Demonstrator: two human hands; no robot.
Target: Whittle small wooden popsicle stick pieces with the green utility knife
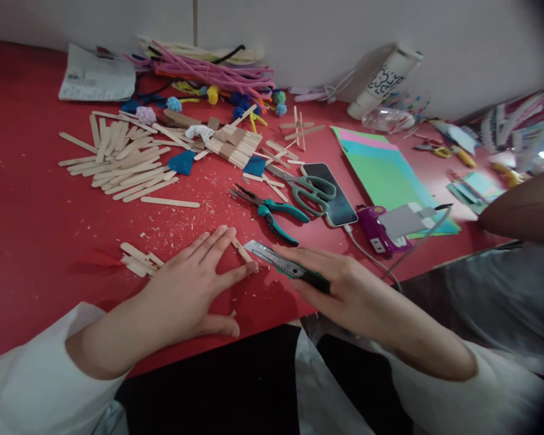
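Red tabletop (pixel 22 211), dusted with pale shavings, runs back to a plain wall. Nearest me, the person's left hand (pixel 194 272) rests flat with its fingers spread, closed on nothing, the tips pinning one short wooden stick (pixel 241 248). That stick lies just off the left hand's right side, between the index tip and the other fingertips, its long axis slanting from far left to near right. The right hand (pixel 333 275) is wrapped around one utility knife (pixel 294 269), which slants the same general way but flatter. Its blade comes in beside the stick; whether they touch, I can't tell. So the left hand is the nearer one, already on the wood, and the two hands are apart.

Just beyond sit one pair of pliers (pixel 272 211), one pair of scissors (pixel 310 192) and one phone (pixel 338 196), with one purple power block (pixel 381 232) to the right. Farther left spreads a stick pile (pixel 122 157), too overlapped to count, with two blue scraps (pixel 181 162) near it. Coloured sheets (pixel 385 163) lie stacked opposite. At the back are a pink pipe-cleaner bundle (pixel 208 71) and one pale tube (pixel 385 81).
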